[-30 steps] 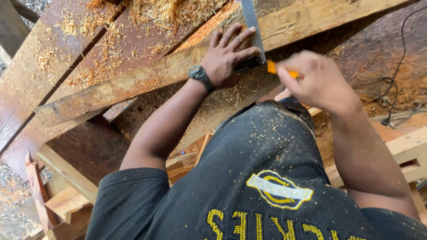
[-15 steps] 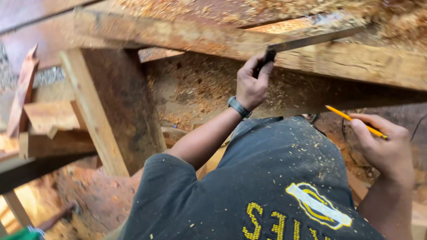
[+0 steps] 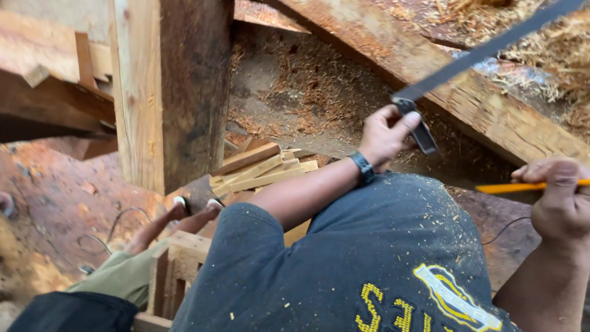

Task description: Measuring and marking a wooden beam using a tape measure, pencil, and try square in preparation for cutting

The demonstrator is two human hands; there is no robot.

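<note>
I am gripping the dark stock of a try square (image 3: 421, 132) in my left hand (image 3: 384, 136), fingers closed around it. Its steel blade (image 3: 485, 50) is running up and to the right from that hand, lying across the long wooden beam (image 3: 430, 67) strewn with sawdust. My right hand (image 3: 562, 200) is pinching a yellow pencil (image 3: 522, 187), held level below the beam and well to the right of the square. The left hand is nearer the beam. Stacked wood offcuts (image 3: 261, 169) are lying left of the square.
</note>
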